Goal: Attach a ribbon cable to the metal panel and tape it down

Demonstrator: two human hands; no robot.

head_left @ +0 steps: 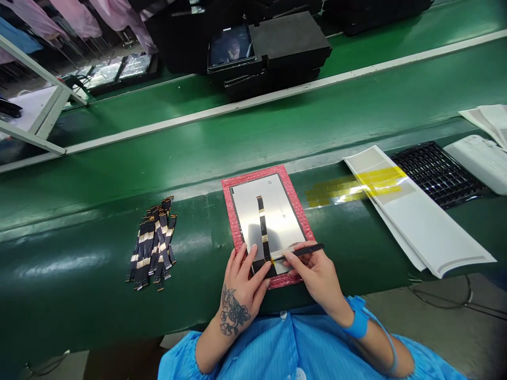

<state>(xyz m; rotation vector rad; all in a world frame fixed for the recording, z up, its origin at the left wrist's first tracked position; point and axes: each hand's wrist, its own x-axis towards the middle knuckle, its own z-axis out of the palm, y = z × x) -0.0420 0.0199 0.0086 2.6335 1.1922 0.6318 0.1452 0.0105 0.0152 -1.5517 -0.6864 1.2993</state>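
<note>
A silver display panel (283, 208) lies on a pink bubble-wrap sheet (253, 174) in front of me. Along the panel runs a black flex cable (263, 227) with gold-coloured bands, its near end beside a small piece of yellow tape (272, 261). My left hand (246, 279) rests with fingers spread over the near left corner, the index fingertip close to the cable's end. Black tweezers (303, 250) are held in my right hand (315, 269), their tip pointing left at the cable's near end. Whether the tip touches it I cannot tell.
Several loose flex cables (154, 243) are piled at left. Yellow tape strips (336, 190) stick to the green bench on the right, near white sheets (428, 221) and a black tray (439, 174). Black boxes (293, 37) stand beyond the pale rail (237, 105). A wrist strap (358, 316) circles my right wrist.
</note>
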